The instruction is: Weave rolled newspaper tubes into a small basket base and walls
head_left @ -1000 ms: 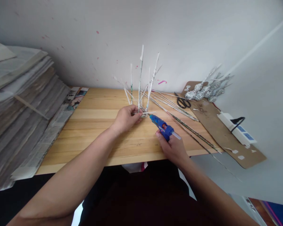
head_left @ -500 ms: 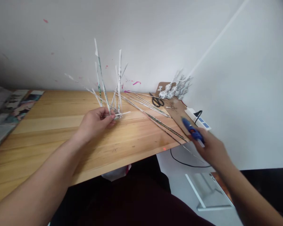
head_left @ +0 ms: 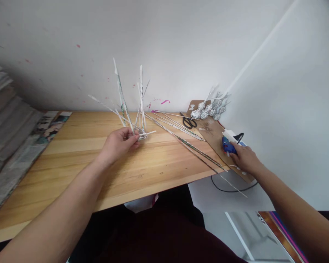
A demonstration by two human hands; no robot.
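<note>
In the head view, the glue gun (head_left: 228,146) has just moved away from the paper-stick frame (head_left: 143,136) to the right, beside the power strip (head_left: 230,134), leaving the frame's joint free of its nozzle. The right hand (head_left: 245,157) grips the gun; the left hand (head_left: 117,144) pinches the frame's base, mid-table. One gun, one frame, one strip, one pair of scissors (head_left: 190,122); overlapping loose sticks (head_left: 200,151) defy counting.
</note>
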